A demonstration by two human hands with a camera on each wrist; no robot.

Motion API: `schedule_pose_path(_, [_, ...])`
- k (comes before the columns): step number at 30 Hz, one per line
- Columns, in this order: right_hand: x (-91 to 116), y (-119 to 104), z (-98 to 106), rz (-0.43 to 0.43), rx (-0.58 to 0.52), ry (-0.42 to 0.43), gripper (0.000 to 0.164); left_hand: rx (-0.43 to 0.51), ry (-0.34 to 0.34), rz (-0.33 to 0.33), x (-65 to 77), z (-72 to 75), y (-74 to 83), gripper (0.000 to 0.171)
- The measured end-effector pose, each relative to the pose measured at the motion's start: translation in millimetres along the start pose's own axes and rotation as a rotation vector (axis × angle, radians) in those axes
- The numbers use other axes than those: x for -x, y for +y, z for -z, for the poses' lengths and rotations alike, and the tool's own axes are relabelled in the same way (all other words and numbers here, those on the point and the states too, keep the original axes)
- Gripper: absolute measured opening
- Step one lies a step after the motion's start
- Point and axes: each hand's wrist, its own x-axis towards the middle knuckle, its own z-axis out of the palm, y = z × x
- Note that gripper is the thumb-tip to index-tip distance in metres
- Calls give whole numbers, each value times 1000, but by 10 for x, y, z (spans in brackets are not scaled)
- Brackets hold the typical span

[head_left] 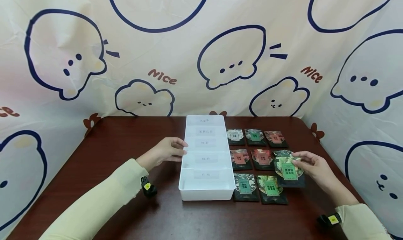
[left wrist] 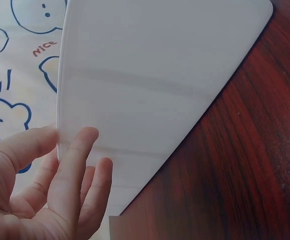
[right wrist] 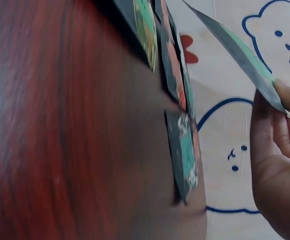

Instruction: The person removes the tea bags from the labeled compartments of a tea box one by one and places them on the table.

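A long white box [head_left: 206,195] with several labelled compartments stands mid-table, its front compartment bare inside. My left hand [head_left: 165,149] touches its left side; in the left wrist view the fingertips [left wrist: 89,134] lie against the outer wall [left wrist: 150,75] near the rim. With thumb and fingers my right hand [head_left: 315,166] pinches a tea sachet [head_left: 289,171] with a green label, at its upper right edge. The right wrist view shows this sachet [right wrist: 240,55] edge-on, raised off the table. Behind it in the head view, another sachet [head_left: 283,153] is mostly hidden.
Right of the box, tea sachets lie in rows: red-labelled ones [head_left: 262,158], green ones [head_left: 271,190], a teal one [head_left: 245,186] and a white one [head_left: 235,136]. The dark wooden table [head_left: 151,219] ends at a printed curtain [head_left: 189,65] behind and at both sides.
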Motion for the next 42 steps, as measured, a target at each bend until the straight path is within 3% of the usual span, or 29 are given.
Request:
schedule_pose_path(6, [41,130,134,-86,64,-59,39,1,-12,-9,7,13,11,31])
schedule_pose_path(12, [41,205,248,-160,41,-117,41,9,-15,-9,2,16,3,30])
schedule_pose_path(21, [41,250,316,-217,-6,-195,18,14,-11,-6,6,14,-5,31])
schedule_pose_path(25, [28,246,285,-244,29,-184,19,12,-10,-6,11,13,-2,30])
schedule_pose_path(33, [14,246,240,-270,198,-186,48,13,-8,-3,12,0,-3,30])
schedule_pose_path(42, [-1,200,203,-267,297,-170,43,6,1,-4,16,-7,11,31])
